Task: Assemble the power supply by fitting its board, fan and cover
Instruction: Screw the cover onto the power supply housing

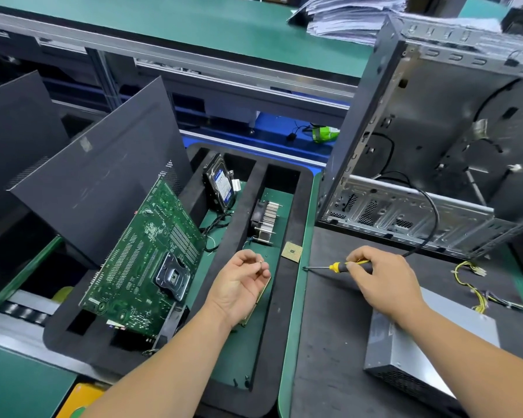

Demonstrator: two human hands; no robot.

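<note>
The grey power supply box (411, 354) lies on the dark mat at the lower right, its yellow and black cable bundle (477, 294) trailing to the right. My right hand (381, 282) grips a yellow and black screwdriver (335, 267) just above the box, its tip pointing left. My left hand (242, 282) hovers palm up over the foam tray (287, 297) and pinches a small screw (260, 262) between thumb and fingertips. A memory stick lies under that hand, mostly hidden.
The foam tray holds a green motherboard (145, 260) leaning at the left, a hard drive (221, 182), a heatsink with fan (264, 218) and a CPU chip (292, 251). An open computer case (435, 146) stands at the right. Black side panels (97, 164) lean at the left.
</note>
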